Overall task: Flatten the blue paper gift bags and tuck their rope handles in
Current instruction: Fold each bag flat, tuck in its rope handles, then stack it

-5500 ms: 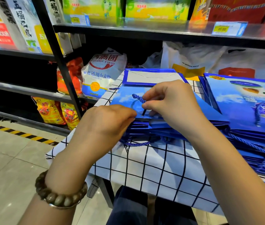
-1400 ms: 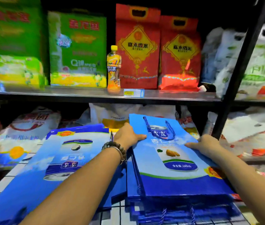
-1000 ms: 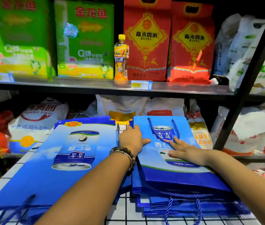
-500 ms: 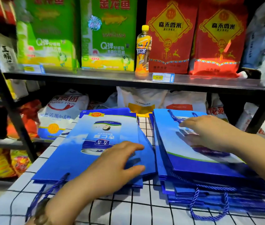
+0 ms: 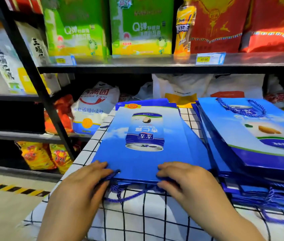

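From where I sit, the whole move turns on how the top bag [image 5: 143,136] lies. It is flat on the centre pile, and its long axis runs straight away from the hands towards the upper middle of the frame. Its open, handle end is the near edge, right at the fingertips. The left hand [image 5: 87,185] has the near left corner, with fingers over the top face and the thumb seemingly below. The right hand [image 5: 184,180] has the near right corner the same way, so both pinch that edge and neither is nearer than the other. A loop of rope handle [image 5: 129,197] hangs out under the edge between the two hands and droops onto the checked cloth of the worktop [image 5: 137,223]. I cannot tell which bag in the pile it belongs to. I judge this bag is already pressed flat, and the loose rope is what remains. Tucking it in should mean lifting the near edge a little and pushing the loop away from me, along the bag's length. A second pile [image 5: 259,136] lies just beside it at the right of the frame, slanted.
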The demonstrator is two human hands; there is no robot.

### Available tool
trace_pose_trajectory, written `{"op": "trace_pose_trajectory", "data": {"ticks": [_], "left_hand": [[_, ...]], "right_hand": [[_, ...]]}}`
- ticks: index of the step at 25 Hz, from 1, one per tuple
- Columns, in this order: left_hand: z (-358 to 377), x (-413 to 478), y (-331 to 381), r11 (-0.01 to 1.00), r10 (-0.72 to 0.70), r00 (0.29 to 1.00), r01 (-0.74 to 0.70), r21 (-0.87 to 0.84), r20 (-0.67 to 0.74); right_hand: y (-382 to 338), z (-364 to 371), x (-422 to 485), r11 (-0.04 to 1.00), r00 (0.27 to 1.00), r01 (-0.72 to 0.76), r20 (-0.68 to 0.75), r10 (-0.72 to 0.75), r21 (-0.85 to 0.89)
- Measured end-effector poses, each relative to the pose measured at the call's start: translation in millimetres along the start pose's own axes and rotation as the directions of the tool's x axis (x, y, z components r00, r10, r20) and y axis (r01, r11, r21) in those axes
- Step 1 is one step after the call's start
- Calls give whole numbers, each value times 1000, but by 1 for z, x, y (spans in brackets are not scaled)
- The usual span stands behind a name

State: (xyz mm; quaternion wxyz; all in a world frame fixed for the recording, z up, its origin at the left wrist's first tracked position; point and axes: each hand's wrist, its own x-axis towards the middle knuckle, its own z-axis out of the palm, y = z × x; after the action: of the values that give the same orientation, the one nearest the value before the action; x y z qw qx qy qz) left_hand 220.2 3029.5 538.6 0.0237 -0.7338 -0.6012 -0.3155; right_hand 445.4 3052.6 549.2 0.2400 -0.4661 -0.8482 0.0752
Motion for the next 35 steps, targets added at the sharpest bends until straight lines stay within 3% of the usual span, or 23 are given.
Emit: {"op": "trace_pose_trajectory", "data": {"ticks": [2,3,4,6,9,12,16,17,18,19,20,21,23,26,29,32,35], "left_hand": [[-6,-2,11,993,-98,991,92,-72,-92],[-9,-2,20,962,-229,965,204,-183,-127],[-10,-2,29,881,-366,924,305,-362,-111],[-13,5,45,574,-526,849,398,-715,50],[-15,16,60,240,-542,810,407,-881,227],[-16,24,64,-27,-499,792,391,-920,352],[-19,26,56,-314,-333,799,407,-858,501],[-18,25,55,-354,-339,798,382,-854,498],[-17,24,53,-323,-366,801,367,-872,473],[-17,23,53,-222,-400,808,373,-901,433],[-15,20,55,-69,-417,824,392,-917,384],[-14,19,62,84,-414,837,426,-901,357],[-8,13,73,334,-305,870,478,-813,386],[-1,12,83,434,-176,853,515,-739,491],[8,15,85,452,-164,838,533,-715,521],[19,15,84,545,-196,898,433,-718,393],[22,20,91,770,-131,939,299,-564,318]], "right_hand": [[1,8,-5,1000,991,-25,-128,25,5],[-1,11,-7,1000,984,-29,-178,28,-6],[-2,14,-10,1000,973,-24,-231,24,2],[-7,15,-16,997,938,37,-348,-10,71],[-18,19,-21,992,920,126,-377,-109,19],[-30,25,-16,997,966,-18,-258,-2,-77],[-36,33,-13,997,986,-63,-150,67,36],[-38,27,-13,979,986,-115,-100,133,171],[-39,19,-13,904,978,-189,-15,210,383],[-41,10,-12,726,958,-266,93,271,635],[-39,1,-10,482,934,-314,174,313,818],[-35,-6,-9,310,915,-323,212,342,894],[-30,-17,-4,170,888,-275,182,421,946],[-24,-25,2,87,863,-210,143,484,974],[-21,-29,3,81,845,-226,154,513,971],[-19,-32,4,69,846,-230,165,507,971],[-17,-37,7,57,852,-214,157,499,975]]}}
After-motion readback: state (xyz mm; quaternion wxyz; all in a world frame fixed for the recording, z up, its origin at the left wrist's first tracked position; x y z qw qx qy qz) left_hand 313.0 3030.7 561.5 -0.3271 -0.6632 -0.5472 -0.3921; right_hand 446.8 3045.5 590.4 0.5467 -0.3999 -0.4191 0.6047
